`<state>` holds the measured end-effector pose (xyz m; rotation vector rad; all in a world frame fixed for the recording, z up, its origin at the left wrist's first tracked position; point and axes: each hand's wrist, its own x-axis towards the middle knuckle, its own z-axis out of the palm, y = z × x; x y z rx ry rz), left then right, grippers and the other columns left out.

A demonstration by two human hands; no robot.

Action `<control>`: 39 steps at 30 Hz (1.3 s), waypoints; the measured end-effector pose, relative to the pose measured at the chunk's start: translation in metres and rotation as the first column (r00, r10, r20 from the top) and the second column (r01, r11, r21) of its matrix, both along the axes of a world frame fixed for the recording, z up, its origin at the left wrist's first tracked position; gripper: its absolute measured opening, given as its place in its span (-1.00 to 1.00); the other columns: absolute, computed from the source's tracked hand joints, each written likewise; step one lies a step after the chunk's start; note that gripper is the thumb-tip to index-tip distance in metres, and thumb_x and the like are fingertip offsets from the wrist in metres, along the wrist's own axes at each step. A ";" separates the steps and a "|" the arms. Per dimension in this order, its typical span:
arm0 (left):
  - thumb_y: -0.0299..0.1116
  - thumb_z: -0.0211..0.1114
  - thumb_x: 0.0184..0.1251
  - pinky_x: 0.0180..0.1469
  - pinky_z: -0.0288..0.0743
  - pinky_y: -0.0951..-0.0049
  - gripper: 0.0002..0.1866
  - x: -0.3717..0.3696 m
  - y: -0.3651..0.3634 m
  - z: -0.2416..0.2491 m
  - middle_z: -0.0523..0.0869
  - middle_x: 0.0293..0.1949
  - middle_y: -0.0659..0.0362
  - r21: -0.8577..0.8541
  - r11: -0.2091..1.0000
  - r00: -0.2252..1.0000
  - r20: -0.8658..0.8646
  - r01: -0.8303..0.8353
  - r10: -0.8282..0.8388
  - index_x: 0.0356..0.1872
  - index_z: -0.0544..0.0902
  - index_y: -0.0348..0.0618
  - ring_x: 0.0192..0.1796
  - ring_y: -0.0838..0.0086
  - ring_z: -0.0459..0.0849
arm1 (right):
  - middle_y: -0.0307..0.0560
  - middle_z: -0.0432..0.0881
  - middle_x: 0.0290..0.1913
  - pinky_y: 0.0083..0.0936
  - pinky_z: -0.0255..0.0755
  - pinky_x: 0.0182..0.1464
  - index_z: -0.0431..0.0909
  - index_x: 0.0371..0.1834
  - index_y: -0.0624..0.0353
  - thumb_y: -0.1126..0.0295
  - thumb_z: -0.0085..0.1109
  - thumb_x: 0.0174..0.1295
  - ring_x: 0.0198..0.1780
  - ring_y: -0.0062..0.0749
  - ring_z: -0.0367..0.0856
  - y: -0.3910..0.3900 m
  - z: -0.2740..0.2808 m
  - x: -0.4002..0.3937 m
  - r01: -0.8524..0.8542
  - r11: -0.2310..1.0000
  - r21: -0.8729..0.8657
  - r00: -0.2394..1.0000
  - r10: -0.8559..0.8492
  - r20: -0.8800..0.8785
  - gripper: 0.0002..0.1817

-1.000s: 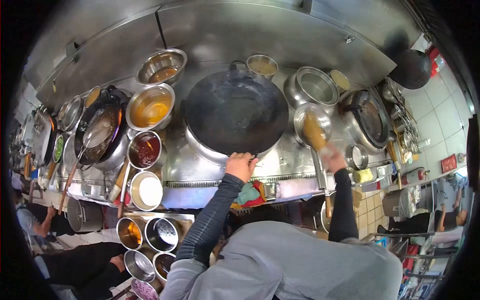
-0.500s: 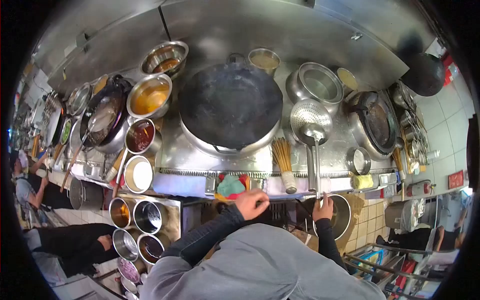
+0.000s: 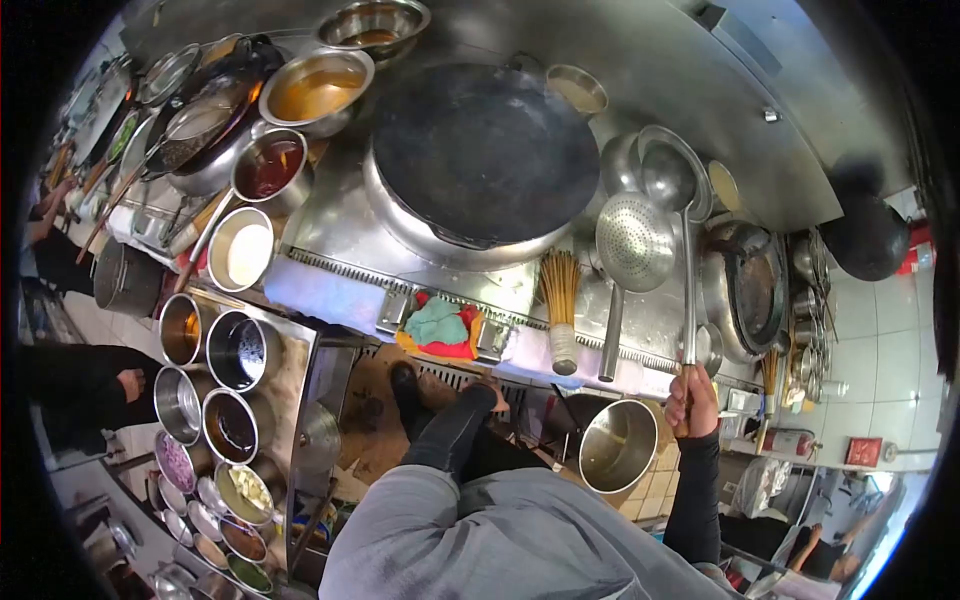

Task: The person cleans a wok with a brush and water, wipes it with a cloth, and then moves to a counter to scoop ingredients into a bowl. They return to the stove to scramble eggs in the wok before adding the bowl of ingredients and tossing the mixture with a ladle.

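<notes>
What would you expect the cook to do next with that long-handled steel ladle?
Probably lift it out and swing it toward the large black wok. The right hand grips the handle end of the long steel ladle, whose bowl sits in a steel pot beside the wok, and the wok looks empty. The left hand is hidden low by the stove front.
</notes>
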<state>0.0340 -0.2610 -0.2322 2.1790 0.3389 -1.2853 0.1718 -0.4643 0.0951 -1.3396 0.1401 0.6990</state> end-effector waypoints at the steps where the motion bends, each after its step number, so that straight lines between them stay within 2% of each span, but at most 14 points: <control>1: 0.29 0.08 0.05 0.25 0.23 0.06 -0.12 0.007 -0.012 -0.010 0.23 0.30 -0.02 -0.102 0.984 0.988 0.074 0.145 -0.138 0.32 0.21 -0.08 0.28 0.14 0.31 | -0.23 0.39 -0.57 -0.67 0.15 -0.81 0.17 0.24 0.12 0.41 -0.01 0.25 -0.78 -0.63 0.22 0.000 -0.003 0.001 -0.012 1.000 0.015 1.000 0.012 0.006 -0.53; 4: 0.22 0.16 0.06 0.09 0.41 0.31 -0.29 -0.009 -0.011 0.052 0.63 -0.06 -0.04 -0.214 0.951 0.845 0.528 0.223 -0.080 0.16 0.45 -0.04 0.01 0.16 0.59 | -0.25 0.37 -0.59 -0.70 0.16 -0.79 0.02 0.34 0.22 0.53 -0.03 0.21 -0.77 -0.68 0.25 0.018 -0.006 -0.005 -0.081 0.880 -0.469 0.853 0.304 0.423 -0.39; 6: 0.09 0.16 0.16 0.02 0.46 0.30 -0.42 -0.028 0.018 0.121 0.64 -0.08 0.03 -0.507 0.862 0.775 0.534 -0.027 0.338 0.13 0.48 -0.02 -0.04 0.22 0.62 | -0.26 0.32 -0.56 -0.71 0.15 -0.76 -0.06 0.37 0.16 0.50 -0.07 0.25 -0.76 -0.69 0.20 0.047 0.005 -0.015 -0.217 0.906 -0.364 0.875 0.346 0.338 -0.38; 10: 0.00 0.14 0.22 -0.03 0.48 0.35 -0.51 -0.073 0.082 0.134 0.66 -0.12 0.08 -0.553 0.800 0.599 0.566 -0.233 0.566 0.09 0.50 -0.04 -0.13 0.26 0.65 | -0.25 0.33 -0.57 -0.68 0.17 -0.75 -0.02 0.37 0.07 0.48 -0.06 0.24 -0.76 -0.65 0.22 0.129 0.020 -0.032 -0.441 0.876 -0.193 0.827 0.481 0.293 -0.38; 17: -0.01 0.11 0.17 0.06 0.44 0.25 -0.56 -0.250 0.125 -0.025 0.63 -0.07 -0.01 -0.054 0.713 0.641 0.397 -0.699 0.658 -0.06 0.61 -0.09 -0.01 0.12 0.58 | -0.27 0.35 -0.65 -0.68 0.16 -0.77 0.39 -0.15 0.22 0.45 -0.03 0.23 -0.79 -0.66 0.27 0.334 0.030 -0.012 -0.828 0.531 -0.183 0.434 0.812 0.392 -0.84; 20: 0.02 0.05 0.18 0.10 0.42 0.23 -0.54 -0.351 0.108 -0.124 0.60 0.00 0.02 0.094 0.688 0.676 0.316 -0.720 0.665 -0.05 0.61 -0.04 0.04 0.09 0.55 | -0.15 0.45 -0.62 -0.50 0.33 -0.66 0.44 -0.06 0.23 0.42 0.03 0.15 -0.71 -0.42 0.42 0.416 0.007 -0.029 -0.718 0.617 -0.322 0.481 0.774 0.411 -0.71; 22: 0.00 0.00 0.22 0.10 0.43 0.20 -0.57 -0.366 0.101 -0.036 0.58 0.03 0.06 0.251 0.652 0.670 -0.015 -0.716 0.742 -0.05 0.61 -0.01 0.06 0.11 0.56 | 0.04 0.58 -0.48 -0.36 0.46 -0.38 0.48 -0.14 0.29 0.37 0.08 0.06 -0.49 -0.12 0.56 0.467 -0.029 -0.032 -0.456 0.660 -0.597 0.285 0.744 0.605 -0.69; 24: -0.06 -0.06 0.26 0.08 0.45 0.18 -0.60 -0.423 0.074 -0.154 0.59 0.03 0.05 0.227 0.796 0.822 0.037 -0.561 0.568 -0.06 0.62 0.00 0.05 0.13 0.56 | -0.22 0.42 -0.62 -0.49 0.26 -0.72 0.42 -0.15 0.24 0.44 0.02 0.11 -0.74 -0.53 0.36 0.508 -0.061 -0.032 -0.382 0.644 -0.663 0.262 0.764 0.590 -0.76; 26: -0.09 -0.08 0.27 0.07 0.46 0.19 -0.61 -0.435 0.066 -0.139 0.59 0.03 0.05 0.200 0.829 0.852 0.086 -0.522 0.516 -0.07 0.62 -0.01 0.05 0.13 0.57 | -0.23 0.41 -0.62 -0.49 0.26 -0.71 0.38 -0.29 0.20 0.44 -0.01 0.14 -0.72 -0.53 0.36 0.521 -0.061 -0.036 -0.393 0.629 -0.671 0.255 0.775 0.578 -0.89; 29: -0.11 -0.07 0.27 0.06 0.46 0.20 -0.62 -0.427 0.073 -0.122 0.59 0.01 0.04 0.153 0.830 0.843 0.132 -0.537 0.521 -0.08 0.62 -0.01 0.04 0.14 0.57 | -0.25 0.39 -0.57 -0.60 0.24 -0.68 0.35 -0.30 0.15 0.44 -0.05 0.22 -0.68 -0.63 0.33 0.517 -0.013 -0.045 -0.735 0.678 -0.005 0.668 0.722 -0.183 -0.95; 30: -0.09 -0.04 0.25 0.06 0.46 0.21 -0.62 -0.418 0.079 -0.120 0.60 0.00 0.03 0.129 0.798 0.808 0.128 -0.588 0.575 -0.08 0.62 -0.01 0.04 0.14 0.57 | -0.25 0.39 -0.57 -0.60 0.24 -0.68 0.35 -0.30 0.15 0.44 -0.05 0.22 -0.68 -0.63 0.33 0.514 -0.010 -0.042 -0.733 0.680 -0.010 0.670 0.719 -0.183 -0.95; 32: -0.06 0.02 0.22 0.05 0.46 0.22 -0.62 -0.398 0.094 -0.115 0.60 -0.01 0.01 0.083 0.732 0.736 0.117 -0.676 0.667 -0.09 0.62 -0.01 0.03 0.15 0.58 | -0.24 0.38 -0.59 -0.69 0.26 -0.61 0.29 -0.46 0.16 0.44 -0.06 0.23 -0.67 -0.70 0.35 0.505 -0.004 -0.033 -0.456 0.668 0.588 0.448 0.743 -0.497 -0.88; 36: -0.02 0.15 0.13 0.03 0.46 0.22 -0.62 -0.335 0.122 -0.091 0.63 -0.10 -0.02 -0.069 0.561 0.517 0.310 -0.825 0.798 -0.14 0.64 -0.02 -0.03 0.14 0.59 | -0.25 0.35 -0.51 -0.71 0.24 -0.61 0.25 -0.19 0.42 0.48 -0.11 0.23 -0.64 -0.72 0.34 0.453 0.005 -0.026 -0.107 0.569 0.815 0.438 0.763 -0.475 -0.81; 39: -0.05 0.17 0.13 -0.04 0.48 0.21 -0.66 -0.249 0.150 0.035 0.67 -0.22 -0.02 -0.098 0.691 0.613 0.386 -0.716 0.689 -0.21 0.66 -0.03 -0.12 0.12 0.62 | -0.26 0.33 -0.47 -0.70 0.24 -0.62 0.20 0.00 0.48 0.47 -0.14 0.25 -0.64 -0.74 0.34 0.394 0.006 -0.022 0.011 0.459 0.889 0.477 0.779 -0.408 -0.67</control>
